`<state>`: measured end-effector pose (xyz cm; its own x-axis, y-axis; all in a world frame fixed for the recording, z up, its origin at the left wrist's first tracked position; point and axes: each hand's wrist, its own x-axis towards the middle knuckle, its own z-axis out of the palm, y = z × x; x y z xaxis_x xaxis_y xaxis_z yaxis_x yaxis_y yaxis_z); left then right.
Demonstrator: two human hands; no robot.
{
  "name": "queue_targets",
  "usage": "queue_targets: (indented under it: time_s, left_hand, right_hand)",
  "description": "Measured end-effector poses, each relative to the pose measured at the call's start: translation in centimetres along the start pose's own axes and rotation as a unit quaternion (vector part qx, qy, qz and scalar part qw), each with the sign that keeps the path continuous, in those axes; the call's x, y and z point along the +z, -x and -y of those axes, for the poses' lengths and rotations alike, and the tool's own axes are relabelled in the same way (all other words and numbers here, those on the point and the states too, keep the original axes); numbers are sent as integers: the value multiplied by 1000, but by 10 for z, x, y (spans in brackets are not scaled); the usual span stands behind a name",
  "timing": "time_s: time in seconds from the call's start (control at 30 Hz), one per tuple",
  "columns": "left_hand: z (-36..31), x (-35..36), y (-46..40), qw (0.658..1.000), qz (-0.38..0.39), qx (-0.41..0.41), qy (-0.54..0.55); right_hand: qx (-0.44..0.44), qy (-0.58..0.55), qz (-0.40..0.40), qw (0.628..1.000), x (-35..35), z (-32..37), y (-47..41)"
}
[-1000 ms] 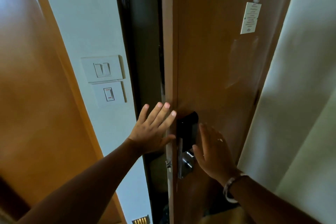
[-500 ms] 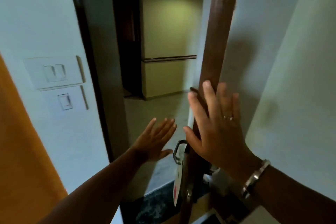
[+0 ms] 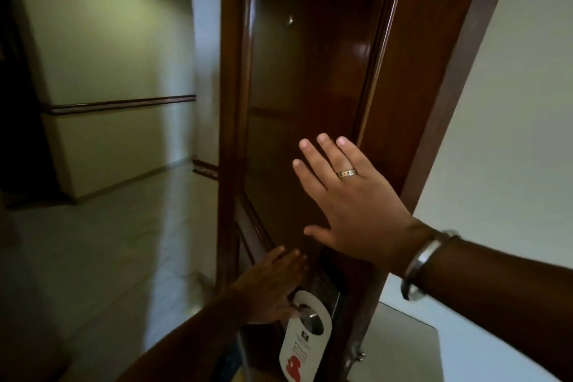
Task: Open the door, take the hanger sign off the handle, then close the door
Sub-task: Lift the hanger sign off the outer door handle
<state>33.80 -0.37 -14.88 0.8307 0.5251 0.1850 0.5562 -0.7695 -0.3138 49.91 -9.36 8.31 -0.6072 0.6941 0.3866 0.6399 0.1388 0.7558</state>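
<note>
The dark wooden door (image 3: 310,77) stands open, and I see its outer face. A white hanger sign (image 3: 305,338) with a red mark at its bottom hangs on the metal handle (image 3: 307,316) low on the door. My left hand (image 3: 269,285) is flat with fingers spread, at the handle beside the top of the sign; whether it touches the sign I cannot tell. My right hand (image 3: 350,208) is open with fingers apart, palm toward the door panel above the lock. It wears a ring and a metal bangle.
A corridor with pale walls (image 3: 108,56), a dark rail and a light floor (image 3: 108,257) stretches off to the left. A white wall (image 3: 511,133) runs along the right of the door's edge. A dark opening lies at the far left.
The door has swung from nearly shut to wide open, and its outer face and the sign have come into view. My left hand dropped to the handle; my right moved onto the outer panel.
</note>
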Motion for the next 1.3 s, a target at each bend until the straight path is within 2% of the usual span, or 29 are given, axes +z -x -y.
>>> queue_targets:
  time_s: [0.07, 0.13, 0.3, 0.4, 0.87, 0.97, 1.07, 1.17, 1.3]
  left_hand:
    - [-7, 12, -18, 999, 14, 34, 33]
    - [-15, 22, -36, 997, -6, 37, 62]
    - [-23, 32, -67, 981, -52, 0, 187]
    - [-30, 29, -83, 976, -35, -19, 213]
    - [-45, 17, -118, 983, 28, -32, 181]
    - [-43, 16, -122, 970, 28, -62, 235]
    - [-39, 15, -130, 938, 3, -89, 335]
    - [-37, 11, -137, 919, 8, -74, 388]
    - [-28, 3, -144, 941, 7, 1, 339]
  right_hand:
    - [7, 28, 53, 998, 16, -8, -4]
    - [21, 58, 75, 995, 35, -20, -6]
    - [27, 124, 135, 983, 77, -51, -1]
    - [16, 160, 152, 975, 96, -62, 7]
    - [20, 185, 149, 971, 122, -82, 19]
    - [25, 177, 147, 973, 123, -83, 19]
    - [38, 157, 145, 976, 123, -82, 18]
    - [47, 142, 148, 978, 123, -81, 16]
    - [45, 139, 144, 979, 126, -83, 16]
